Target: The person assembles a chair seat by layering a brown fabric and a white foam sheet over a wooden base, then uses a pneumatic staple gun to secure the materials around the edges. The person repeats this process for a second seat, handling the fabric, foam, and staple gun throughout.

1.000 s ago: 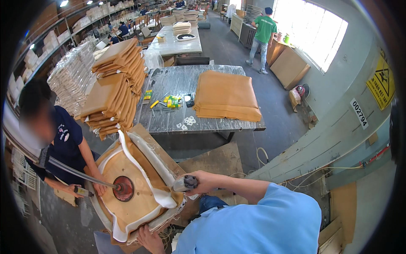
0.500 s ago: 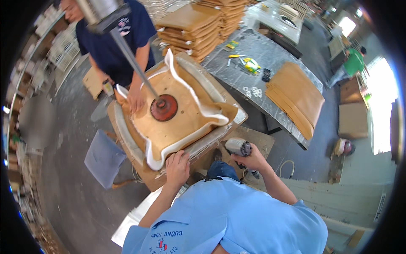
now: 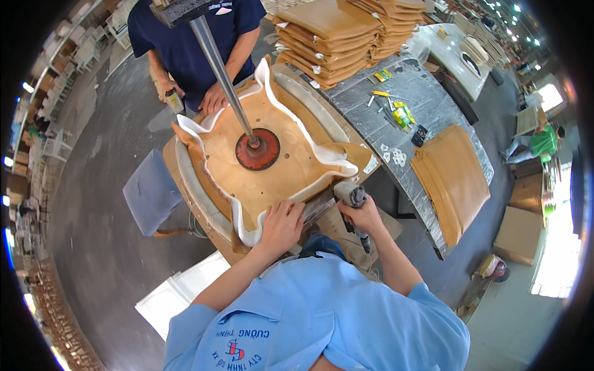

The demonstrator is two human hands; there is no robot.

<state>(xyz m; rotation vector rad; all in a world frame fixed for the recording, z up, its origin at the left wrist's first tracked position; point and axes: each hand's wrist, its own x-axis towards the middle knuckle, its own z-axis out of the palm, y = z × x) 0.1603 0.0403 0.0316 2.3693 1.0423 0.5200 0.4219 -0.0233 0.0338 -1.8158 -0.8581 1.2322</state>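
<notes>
Right hand (image 3: 361,217): fingers wrapped tight around a staple gun (image 3: 352,204), muzzle at the near right edge of the seat panel (image 3: 266,157). Left hand (image 3: 281,226): fingers spread flat, pressing the white foam edge (image 3: 247,230) at the panel's near edge. Red press disc (image 3: 257,149) sits on the panel's centre. Opposite side: a co-worker's hand (image 3: 213,99) on the far edge.

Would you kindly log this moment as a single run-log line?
left hand: flat on white foam edge of tan wooden seat board | right hand: gripping grey staple gun | round red press pad: on board
</notes>
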